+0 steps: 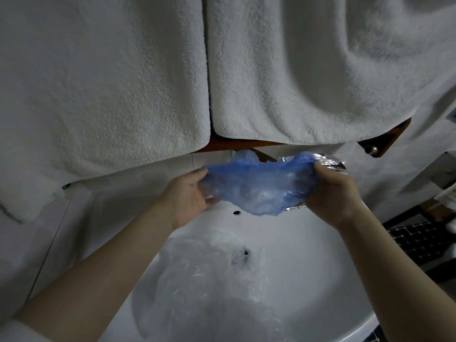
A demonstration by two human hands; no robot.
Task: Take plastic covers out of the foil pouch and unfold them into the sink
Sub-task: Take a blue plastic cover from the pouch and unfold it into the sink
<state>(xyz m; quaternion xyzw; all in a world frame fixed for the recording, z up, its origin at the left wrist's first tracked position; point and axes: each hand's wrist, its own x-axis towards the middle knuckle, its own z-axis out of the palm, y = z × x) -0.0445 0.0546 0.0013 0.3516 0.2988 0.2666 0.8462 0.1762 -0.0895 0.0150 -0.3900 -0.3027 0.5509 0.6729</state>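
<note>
- The blue cover (256, 188) is a thin, see-through plastic sheet, crinkled and glossy, stretched sideways between the two hands above the sink (308, 255).
- Its top edge is gathered and bunched, darker blue along the rim; the middle sags in a pale, cloudy pouch whose lowest fold hangs over the back of the basin.
- A small puff of the same blue plastic stands up at the top edge, left of centre.
- The left hand (190, 196) grips the cover's left end: the fingers are curled round the plastic, the thumb lying on the near side, the fingertips hidden behind the sheet.
- The right hand (333, 193) grips the right end with its fingers closed tight over the bunched edge.
- The same right hand also holds the foil pouch (330, 162): silver crinkled foil shows just beyond the knuckles and again below the hand, beside the cover's lower right edge.
- How the pouch sits within the fingers cannot be told; the hand hides most of it.
- In the sink, below the hands, lies a clear cover (209, 275), spread wide and wrinkled, reaching over the drain (243, 254).
- An overflow hole (236, 212) shows in the back wall of the basin, just under the blue cover's left part.
- Two white towels (123, 82) hang side by side behind the sink, filling the upper view.
- A dark tiled floor (419, 243) shows at the right.
</note>
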